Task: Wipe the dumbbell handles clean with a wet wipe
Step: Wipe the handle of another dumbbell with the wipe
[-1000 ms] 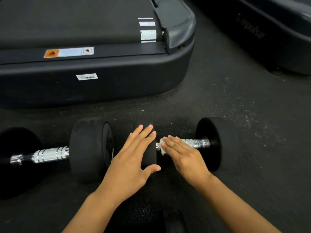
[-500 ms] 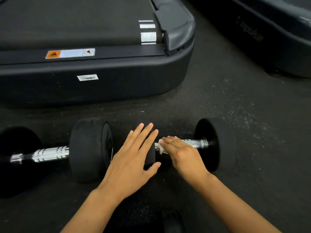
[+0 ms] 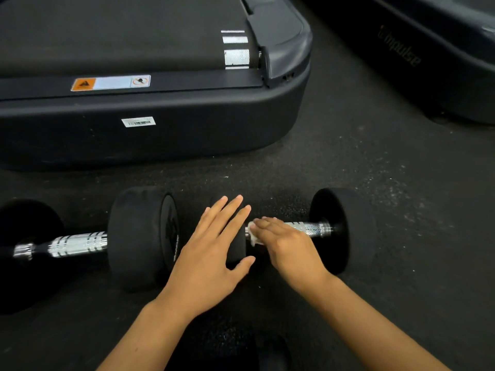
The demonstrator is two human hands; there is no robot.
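Two black dumbbells with chrome handles lie end to end on the dark floor. My left hand (image 3: 214, 250) rests flat, fingers straight, on the left head (image 3: 237, 249) of the right dumbbell. My right hand (image 3: 286, 245) lies over that dumbbell's chrome handle (image 3: 308, 228) and presses a white wet wipe (image 3: 251, 235) against it near the left head. Only a small part of the wipe shows at my fingertips. The right head (image 3: 345, 228) is uncovered. The left dumbbell's handle (image 3: 77, 245) lies untouched between its two heads.
A treadmill base (image 3: 160, 135) stands right behind the dumbbells. A second dark machine (image 3: 428, 62) sits at the back right. Speckled rubber floor (image 3: 388, 263) stretches to the right and towards me. A dark object (image 3: 273, 352) sits between my forearms.
My right hand has edged slightly left along the handle with the wipe under it. My left hand has stayed on the dumbbell head.
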